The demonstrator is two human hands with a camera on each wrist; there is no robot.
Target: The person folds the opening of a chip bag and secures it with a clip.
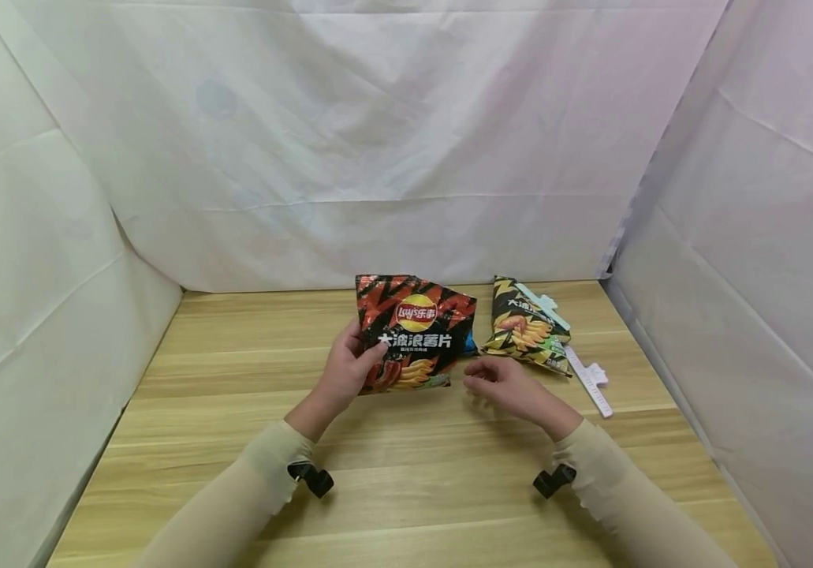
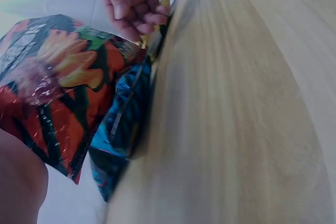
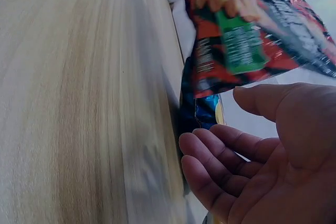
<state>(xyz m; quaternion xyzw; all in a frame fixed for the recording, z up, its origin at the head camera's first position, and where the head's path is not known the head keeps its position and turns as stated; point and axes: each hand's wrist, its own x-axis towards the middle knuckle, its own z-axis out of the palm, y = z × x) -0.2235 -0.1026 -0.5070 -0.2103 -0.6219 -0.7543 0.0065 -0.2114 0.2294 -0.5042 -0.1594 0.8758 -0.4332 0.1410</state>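
A red and black chip bag is held up above the table by my left hand, which grips its left side with the thumb across the front. Just right of the bag's lower corner is my right hand, fingers loosely bent and holding nothing; in the right wrist view this hand faces the red bag with palm and fingers apart from it. Behind the red bag lies a blue bag, mostly hidden in the head view.
A yellow and black chip bag with a pale blue clip across it lies at the back right. Beside it a white clip rests on the wooden table. White cloth hangs behind and on both sides.
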